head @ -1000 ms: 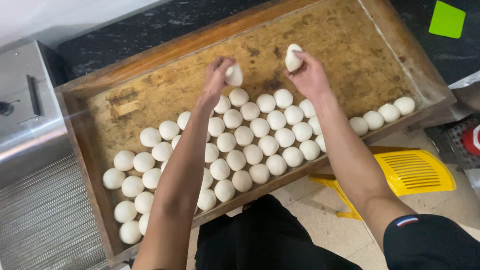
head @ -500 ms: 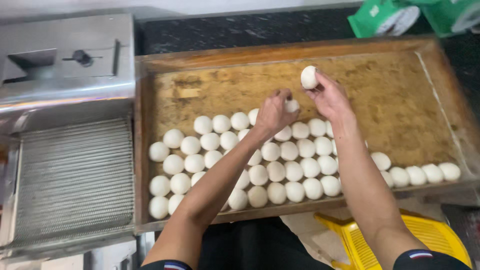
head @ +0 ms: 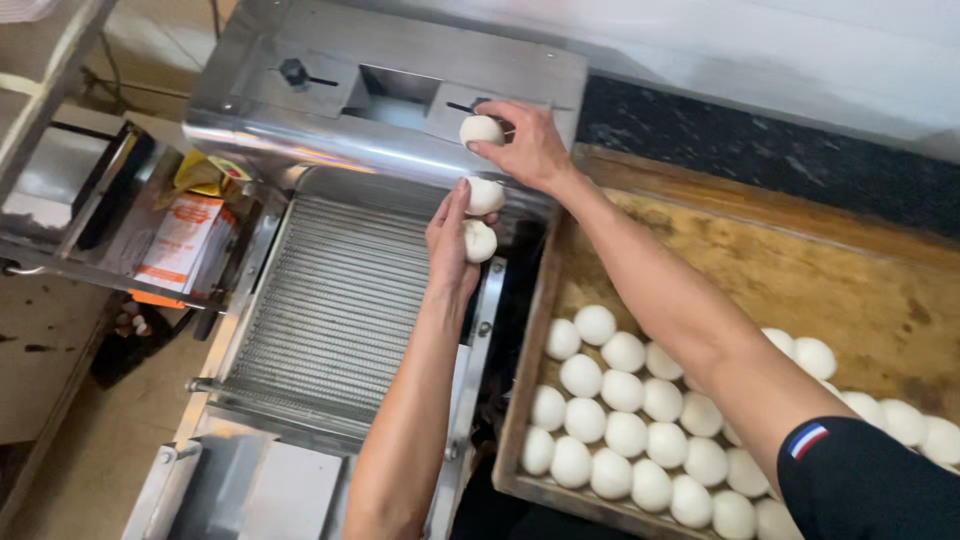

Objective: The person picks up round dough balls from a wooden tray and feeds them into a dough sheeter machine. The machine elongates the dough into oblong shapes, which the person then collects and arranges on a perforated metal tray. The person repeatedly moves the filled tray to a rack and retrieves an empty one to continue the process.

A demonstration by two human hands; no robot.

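Your right hand (head: pixel 530 150) pinched one dough ball (head: pixel 481 130) in its fingertips over the steel machine top (head: pixel 380 70), just beside the feed slot (head: pixel 395 97). Your left hand (head: pixel 450 250) was curled around two stacked dough balls (head: pixel 480 218), above the wire conveyor (head: pixel 335 300). Risk, as I judged it: two balls in one loose grip could slip or stick together, and fingers near the slot edge could catch. Open room sat left over the conveyor; the wooden tray (head: pixel 760 290) rim crowded your right elbow.
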